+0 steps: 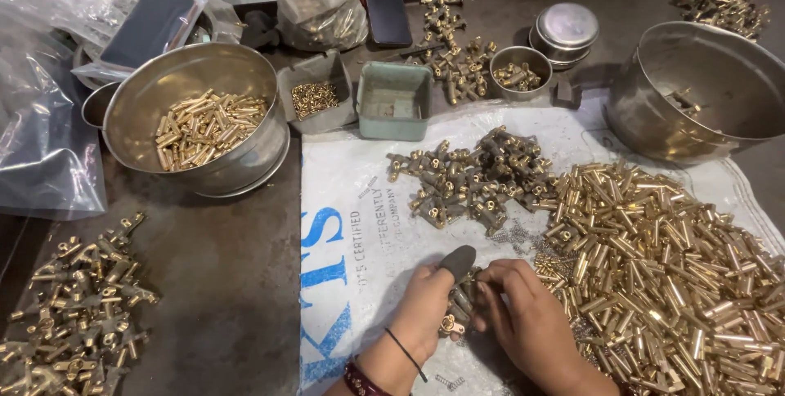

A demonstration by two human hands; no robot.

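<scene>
1. Where the hands work, a white sack (360,281) covers the dark bench (221,281); its blue print lies just left of the left hand.
2. Big pile of brass tubes (654,265) fills the sack's right side, touching the right hand's outer edge.
3. Steel bowl (196,114) of brass tubes, far left; tilted steel pot (695,89), far right. Both well apart from the hands.
4. Heap of brass fittings (470,179) lies between the hands and a small green tin (396,100). Second heap (69,314) on bare bench, left.
5. Small springs (515,234) are scattered between the fittings and the tubes.
6. Left hand (421,310): wrist low, fingers up and curled inward, dark cap on the thumb (458,261), thin band and bangle at the wrist. Closed on a brass fitting (452,322).
7. Right hand (527,318): palm down, fingers curled toward the left hand, fingertips touching the same fitting.
8. Fitting sits between both hands, low over the sack; long axis roughly upright in view, round open end toward the wearer. Mostly hidden by fingers.
</scene>
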